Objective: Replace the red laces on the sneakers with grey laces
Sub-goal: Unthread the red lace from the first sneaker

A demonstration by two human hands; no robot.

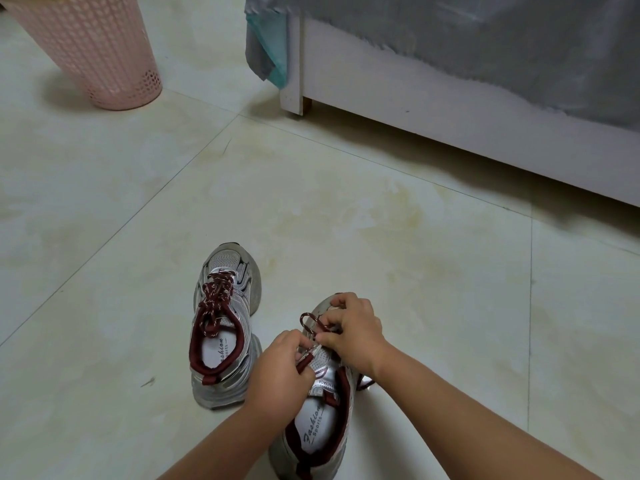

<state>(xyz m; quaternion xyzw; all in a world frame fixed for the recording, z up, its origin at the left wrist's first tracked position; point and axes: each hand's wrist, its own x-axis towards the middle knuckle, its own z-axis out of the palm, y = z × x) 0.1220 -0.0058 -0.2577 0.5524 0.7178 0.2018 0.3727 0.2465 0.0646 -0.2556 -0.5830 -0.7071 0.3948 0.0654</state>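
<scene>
Pale cream floor of large glossy tiles, crossed by thin dark grout lines and mottled with faint yellowish stains, under soft, even light. At upper left, a pink perforated plastic basket, standing on the tiles and casting a dim shadow. Along the upper right, a white bed frame on a short leg, draped with a grey sheet over a teal edge at its corner.
</scene>
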